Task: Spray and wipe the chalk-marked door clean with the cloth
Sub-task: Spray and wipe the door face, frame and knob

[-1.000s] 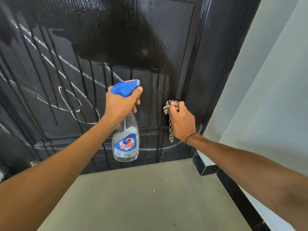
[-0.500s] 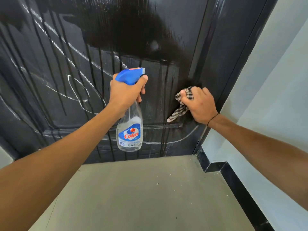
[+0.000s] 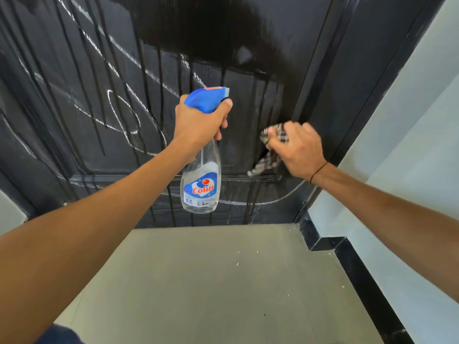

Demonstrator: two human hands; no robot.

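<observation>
Roughly halfway, maybe less, going by how the door (image 3: pixel 74 70) looks. Far left side: still loads of chalk lines (image 3: pixel 119 115), loops and long diagonals, plenty bright, only crossed by dark drip runs from the spray. So sprayed there, not wiped yet. Lower panel also has a pale chalk curve (image 3: pixel 285 197) running along near the bottom, untouched by the look of it.

Middle: left hand (image 3: pixel 198 122) wrapped round the neck of the spray bottle (image 3: pixel 201 184), fingers curled tight under the blue trigger head, nozzle aimed at the door. Bottle hanging upright, mostly clear, can't tell how much liquid is left.

Upper middle to right: big dark wet patch (image 3: pixel 211 33) with no chalk showing, looks done.

Right: right hand (image 3: pixel 298 147) bunching a checked cloth (image 3: pixel 270 150) against the door next to the raised panel edge, fingers curled over it, loose tail dangling below. A bit blurry, so probably mid-rub.

Left to do: whole left half plus the bottom strip. Drips likely to smear chalk lower, so worth wiping downwards last.
</observation>
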